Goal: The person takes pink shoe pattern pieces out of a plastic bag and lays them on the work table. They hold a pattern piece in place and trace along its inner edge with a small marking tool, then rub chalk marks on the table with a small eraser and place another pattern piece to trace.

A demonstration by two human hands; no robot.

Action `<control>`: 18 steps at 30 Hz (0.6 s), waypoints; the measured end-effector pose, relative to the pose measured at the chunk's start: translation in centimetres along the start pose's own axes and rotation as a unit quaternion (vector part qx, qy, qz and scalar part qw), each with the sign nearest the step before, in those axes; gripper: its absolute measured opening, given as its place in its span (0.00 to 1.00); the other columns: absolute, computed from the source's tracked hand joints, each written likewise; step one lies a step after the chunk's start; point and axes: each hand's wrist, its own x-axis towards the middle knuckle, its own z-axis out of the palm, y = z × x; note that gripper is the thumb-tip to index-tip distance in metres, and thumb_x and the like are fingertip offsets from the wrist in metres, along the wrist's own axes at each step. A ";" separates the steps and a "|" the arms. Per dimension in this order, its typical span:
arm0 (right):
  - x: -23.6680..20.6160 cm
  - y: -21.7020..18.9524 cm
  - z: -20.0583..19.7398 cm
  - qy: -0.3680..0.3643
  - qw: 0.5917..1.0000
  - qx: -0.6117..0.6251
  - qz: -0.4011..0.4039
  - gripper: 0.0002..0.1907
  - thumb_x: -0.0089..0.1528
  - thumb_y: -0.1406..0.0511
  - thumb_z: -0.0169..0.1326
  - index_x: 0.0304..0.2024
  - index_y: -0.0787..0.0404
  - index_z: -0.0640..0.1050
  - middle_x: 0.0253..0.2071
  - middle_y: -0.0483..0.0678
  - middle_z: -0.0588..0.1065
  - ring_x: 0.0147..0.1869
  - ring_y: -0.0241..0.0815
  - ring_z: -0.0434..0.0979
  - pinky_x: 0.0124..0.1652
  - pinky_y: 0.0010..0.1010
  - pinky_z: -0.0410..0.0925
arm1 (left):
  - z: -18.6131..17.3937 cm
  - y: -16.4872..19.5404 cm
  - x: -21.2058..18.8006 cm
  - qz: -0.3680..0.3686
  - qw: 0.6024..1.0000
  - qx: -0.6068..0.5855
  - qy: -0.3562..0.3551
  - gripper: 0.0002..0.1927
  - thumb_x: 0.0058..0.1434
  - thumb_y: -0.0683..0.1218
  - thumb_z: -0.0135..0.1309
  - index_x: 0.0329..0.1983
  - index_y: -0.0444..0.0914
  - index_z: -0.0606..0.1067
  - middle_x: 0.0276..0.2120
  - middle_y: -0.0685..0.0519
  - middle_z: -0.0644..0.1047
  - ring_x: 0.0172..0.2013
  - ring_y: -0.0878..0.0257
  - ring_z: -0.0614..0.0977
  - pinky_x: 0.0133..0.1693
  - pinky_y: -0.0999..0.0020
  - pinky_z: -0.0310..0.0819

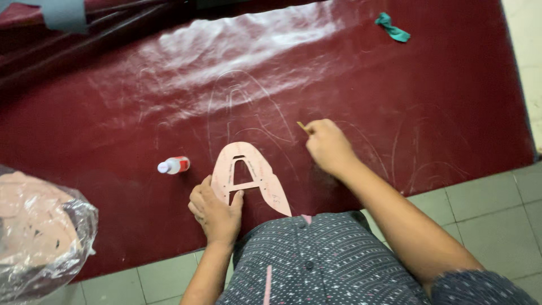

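Pattern piece: a flat, pale pink, horseshoe-shaped template (248, 172) of thin card or plastic, with a cut-out window in its middle and small printed marks, is laid on the dark red glossy leather-like sheet (395, 85), near the sheet's close edge.
Left hand: the left hand (214, 212) is spread flat, fingers pressed down on the template's left leg and lower edge, the thumb lying at the crossbar; nothing is clasped, the piece is only pinned to the sheet.
Right hand: the right hand (327, 144) is closed around a thin yellowish marking stick (304, 127), whose tip is set on the sheet to the right of the template, apart from it.
Handling: the template is judged light and fairly stiff, yet bendable at its narrow legs; on the shiny sheet it is likely to slide unless pressed from above. The best hold is judged to be flat pressure on the broad left leg and crossbar, or a pinch at an outer edge for lifting.
Direction: the rounded closed end is pointed away from the person, the two legs are opened toward the person.
Long axis: it is run from the near edge of the sheet toward the far edge, tilted slightly left at the top.
Sheet: faint traced outlines of the same shape are visible above and right of the template.
Nearby: a small white bottle with a red band (174, 165) is lying on its side just left of the template; a green scrap (392, 28) is lying far off, and a clear plastic bag of pink pieces (39, 231) is seen at the left.
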 end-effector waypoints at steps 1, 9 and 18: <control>-0.5 0.2 -0.7 -0.012 0.998 0.051 0.018 0.12 0.59 0.67 0.49 0.43 0.64 0.78 0.44 0.58 0.76 0.51 0.56 0.77 0.51 0.46 0.70 | 0.0 -0.2 0.0 -0.004 1.000 -0.006 -0.002 0.40 0.49 0.51 0.69 0.64 0.35 0.67 0.55 0.39 0.68 0.53 0.38 0.70 0.54 0.48 0.64; -3.6 -2.0 0.3 -0.217 0.964 0.144 0.055 0.30 0.53 0.58 0.62 0.56 0.63 0.77 0.52 0.54 0.79 0.56 0.48 0.81 0.54 0.35 0.72 | 0.4 0.0 0.0 -0.048 0.995 -0.076 -0.037 0.34 0.55 0.52 0.66 0.62 0.36 0.69 0.55 0.41 0.70 0.52 0.44 0.75 0.55 0.53 0.69; -2.6 -5.8 0.5 -0.330 0.934 0.140 0.008 0.36 0.50 0.52 0.66 0.57 0.62 0.76 0.50 0.58 0.76 0.52 0.52 0.78 0.52 0.39 0.71 | 1.3 0.4 -1.4 0.062 0.998 0.011 -0.002 0.38 0.52 0.52 0.70 0.63 0.34 0.71 0.53 0.40 0.68 0.51 0.44 0.74 0.52 0.55 0.70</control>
